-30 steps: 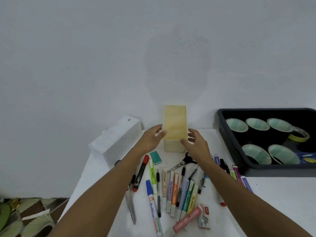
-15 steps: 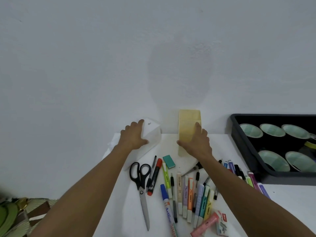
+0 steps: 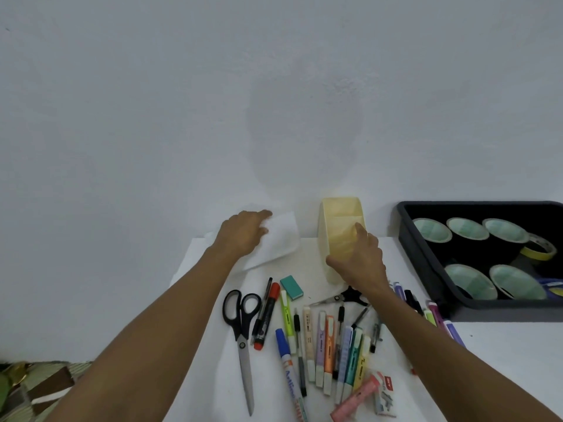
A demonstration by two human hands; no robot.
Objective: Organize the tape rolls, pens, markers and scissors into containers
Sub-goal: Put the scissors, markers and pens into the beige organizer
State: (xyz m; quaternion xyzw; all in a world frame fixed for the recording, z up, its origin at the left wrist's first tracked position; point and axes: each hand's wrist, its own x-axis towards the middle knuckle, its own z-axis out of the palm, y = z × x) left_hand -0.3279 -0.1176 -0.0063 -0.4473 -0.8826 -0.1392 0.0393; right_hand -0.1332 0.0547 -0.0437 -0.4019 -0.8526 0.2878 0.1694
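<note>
A yellow divided container (image 3: pixel 338 220) stands at the back of the white table, and my right hand (image 3: pixel 359 263) grips its near right side. My left hand (image 3: pixel 243 236) holds a white container (image 3: pixel 281 239) just left of it, against the wall. Large black-handled scissors (image 3: pixel 242 333) lie at the front left. A row of pens, markers and pastel highlighters (image 3: pixel 326 345) lies in the middle front. Small scissors (image 3: pixel 341 296) lie under my right wrist. A black tray (image 3: pixel 423 263) on the right holds several tape rolls (image 3: pixel 467 229).
A teal eraser (image 3: pixel 292 287) lies near the red marker (image 3: pixel 268 315). More markers (image 3: pixel 432 312) lie against the tray's front left corner. A pink item and a staple box (image 3: pixel 385 397) sit at the front. The table's left edge drops to a patterned floor.
My left hand left the yellow container and took hold of the white one, which now stands closer to the wall. My right hand stayed on the yellow container. The big scissors came into view.
</note>
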